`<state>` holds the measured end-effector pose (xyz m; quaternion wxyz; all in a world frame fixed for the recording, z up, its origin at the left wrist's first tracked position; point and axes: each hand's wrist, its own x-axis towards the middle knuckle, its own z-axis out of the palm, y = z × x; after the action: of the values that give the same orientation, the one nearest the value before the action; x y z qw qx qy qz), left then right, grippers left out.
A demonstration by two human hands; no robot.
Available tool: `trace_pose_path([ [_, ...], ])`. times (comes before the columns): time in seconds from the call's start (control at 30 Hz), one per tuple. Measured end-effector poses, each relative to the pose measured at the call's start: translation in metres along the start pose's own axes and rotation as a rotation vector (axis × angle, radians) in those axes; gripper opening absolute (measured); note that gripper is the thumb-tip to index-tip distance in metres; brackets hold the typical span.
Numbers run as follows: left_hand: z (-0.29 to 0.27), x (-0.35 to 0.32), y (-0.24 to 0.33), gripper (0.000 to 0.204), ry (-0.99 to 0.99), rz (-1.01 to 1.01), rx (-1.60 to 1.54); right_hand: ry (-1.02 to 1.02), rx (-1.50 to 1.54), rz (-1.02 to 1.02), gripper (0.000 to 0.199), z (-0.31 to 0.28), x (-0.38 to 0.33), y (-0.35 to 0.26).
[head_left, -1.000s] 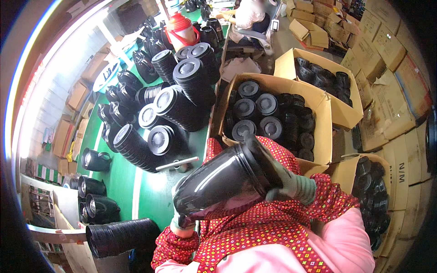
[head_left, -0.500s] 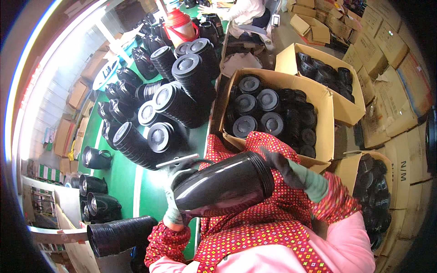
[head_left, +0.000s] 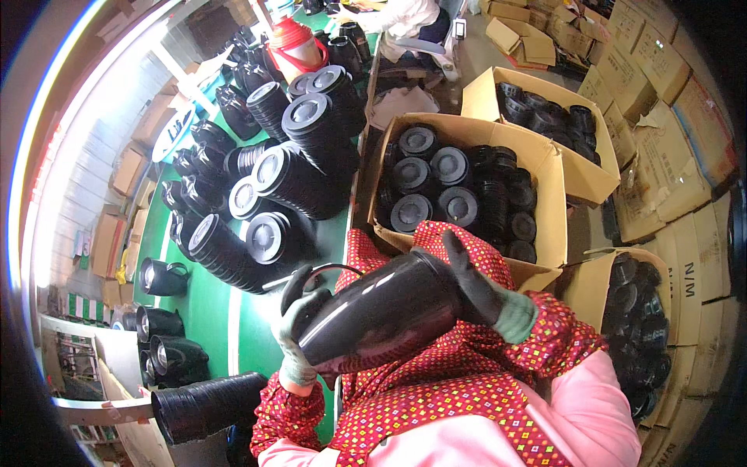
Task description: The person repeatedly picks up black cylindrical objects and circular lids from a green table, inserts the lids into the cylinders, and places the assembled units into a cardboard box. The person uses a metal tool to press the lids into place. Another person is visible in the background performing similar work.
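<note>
A glossy black jug body (head_left: 373,311) lies tilted across my front, its broader end to the right. My left hand (head_left: 299,315), in a green and black glove, grips its left end beside a thin curved handle. Against the broad right end rests the palm of my gloved right hand (head_left: 486,292), fingers stretched out flat and pointing up. What the palm covers on that end is hidden. Just beyond the jug, stacks of round black lid-like discs (head_left: 267,237) stand and lean on the green table (head_left: 257,327).
Black jugs (head_left: 162,276) stand along the table's left side. A black ribbed stack (head_left: 206,405) lies at lower left. Cardboard boxes (head_left: 552,179) of black parts stand to the right. A red-lidded bucket (head_left: 297,50) and another person's white sleeve (head_left: 405,15) are farther back.
My right hand has come in against the jug's broad end, its fingers now straightened upward. The ribbed rim seen there before is now mostly covered. My left hand keeps its hold.
</note>
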<state>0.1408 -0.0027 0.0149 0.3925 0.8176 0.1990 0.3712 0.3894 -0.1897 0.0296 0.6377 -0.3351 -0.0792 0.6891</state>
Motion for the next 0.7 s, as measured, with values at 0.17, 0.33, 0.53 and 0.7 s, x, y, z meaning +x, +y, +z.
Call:
trace_pose_path([
  [0.17,0.023,-0.001,0.025,0.068,-0.331,-0.438,-0.295,-0.050,-1.441,-0.831,0.117,-0.006,-0.021,-0.019],
  [0.33,0.020,-0.034,-0.046,0.054,-0.148,-0.595,-0.555,-0.214,-1.065,-0.969,0.098,-0.003,0.005,0.009],
  [0.53,-0.012,0.039,0.040,0.017,-0.192,0.230,0.278,0.147,-0.142,-0.103,0.057,-0.014,0.028,0.020],
  [0.7,-0.002,-0.024,-0.035,0.052,-0.201,-0.451,-0.457,-0.178,-0.847,-0.536,0.091,-0.013,0.005,-0.004],
])
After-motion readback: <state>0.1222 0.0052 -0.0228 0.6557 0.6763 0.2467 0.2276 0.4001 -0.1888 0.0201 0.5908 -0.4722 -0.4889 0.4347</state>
